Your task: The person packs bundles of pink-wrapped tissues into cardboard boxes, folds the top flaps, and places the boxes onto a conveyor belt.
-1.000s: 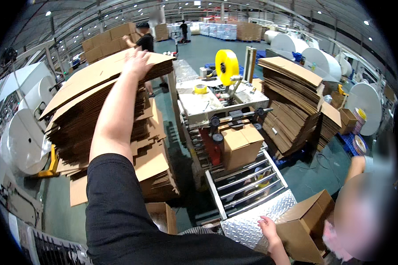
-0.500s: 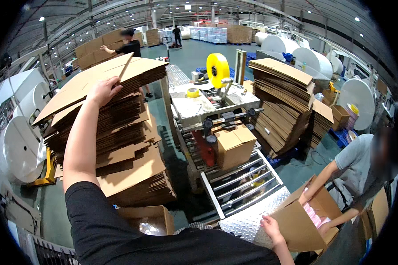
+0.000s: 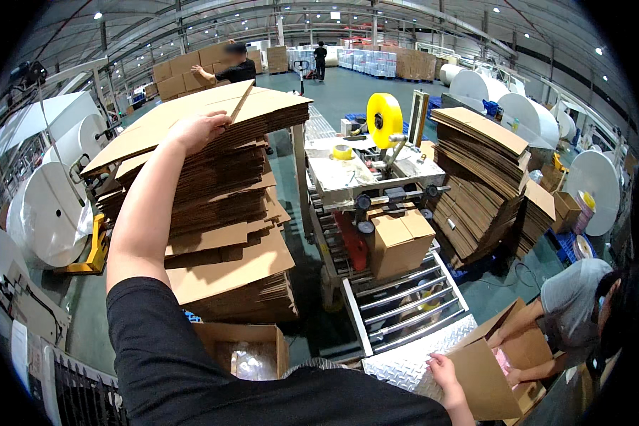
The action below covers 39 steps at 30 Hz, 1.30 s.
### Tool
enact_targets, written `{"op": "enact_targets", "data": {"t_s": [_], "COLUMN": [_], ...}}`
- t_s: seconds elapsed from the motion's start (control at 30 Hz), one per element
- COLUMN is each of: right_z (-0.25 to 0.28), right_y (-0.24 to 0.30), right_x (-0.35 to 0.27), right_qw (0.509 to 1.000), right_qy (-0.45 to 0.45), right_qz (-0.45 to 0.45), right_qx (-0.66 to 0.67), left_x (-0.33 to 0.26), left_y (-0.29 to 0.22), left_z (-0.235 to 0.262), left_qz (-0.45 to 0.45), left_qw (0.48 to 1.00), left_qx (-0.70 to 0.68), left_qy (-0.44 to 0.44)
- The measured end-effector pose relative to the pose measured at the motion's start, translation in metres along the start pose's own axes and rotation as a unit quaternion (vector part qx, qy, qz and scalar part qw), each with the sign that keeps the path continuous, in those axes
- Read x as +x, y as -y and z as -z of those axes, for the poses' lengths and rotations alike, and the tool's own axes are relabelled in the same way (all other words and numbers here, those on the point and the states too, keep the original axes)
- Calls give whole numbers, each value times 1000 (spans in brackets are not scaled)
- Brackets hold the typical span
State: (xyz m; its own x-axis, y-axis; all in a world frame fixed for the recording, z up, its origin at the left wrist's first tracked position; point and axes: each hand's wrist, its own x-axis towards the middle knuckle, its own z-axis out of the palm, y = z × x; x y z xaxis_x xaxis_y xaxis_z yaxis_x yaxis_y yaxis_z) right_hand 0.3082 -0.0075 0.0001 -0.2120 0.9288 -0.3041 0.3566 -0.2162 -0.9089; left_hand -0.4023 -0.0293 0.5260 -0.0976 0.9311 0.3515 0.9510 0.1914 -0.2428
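Two hands at work. The left hand (image 3: 200, 130), at eleven o'clock, has its fingers (image 3: 220, 119) curled over the top flat (image 3: 213, 113) of the stack (image 3: 220, 206), whose edge has lifted since a moment ago. The right hand (image 3: 444, 369), at five o'clock, grips the open box (image 3: 486, 376) beside the conveyor (image 3: 405, 305), as before.

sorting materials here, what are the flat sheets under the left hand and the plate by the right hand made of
Flat sheets: corrugated cardboard, matte brown, with layered edges showing in the stack. Plate: apparently metal, shiny silver with a raised tread pattern.
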Motion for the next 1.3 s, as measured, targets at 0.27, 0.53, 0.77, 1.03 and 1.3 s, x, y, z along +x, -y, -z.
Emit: {"op": "enact_targets", "data": {"t_s": [0.27,0.53,0.77,1.03,1.3], "right_z": [-13,0,-9,-22,-52], "right_y": [17,8,3,22,56], "right_x": [13,31,44,59,85], "right_qw": [999,1000,999,997,992], "right_qy": [22,1,5,52,78], "right_qz": [-3,-6,5,-5,56], "right_qx": [-23,-5,-38,-57,-84], "left_x": [-9,-7,-28,-31,6], "left_y": [26,20,37,39,-72], "left_z": [-6,-4,-16,-25,-19], "left_qz": [28,-9,-32,-35,-137], "left_qw": [997,1000,996,986,958], "left_qx": [-60,13,-1,119,197], "left_qy": [-40,-10,-84,-114,-158]}}
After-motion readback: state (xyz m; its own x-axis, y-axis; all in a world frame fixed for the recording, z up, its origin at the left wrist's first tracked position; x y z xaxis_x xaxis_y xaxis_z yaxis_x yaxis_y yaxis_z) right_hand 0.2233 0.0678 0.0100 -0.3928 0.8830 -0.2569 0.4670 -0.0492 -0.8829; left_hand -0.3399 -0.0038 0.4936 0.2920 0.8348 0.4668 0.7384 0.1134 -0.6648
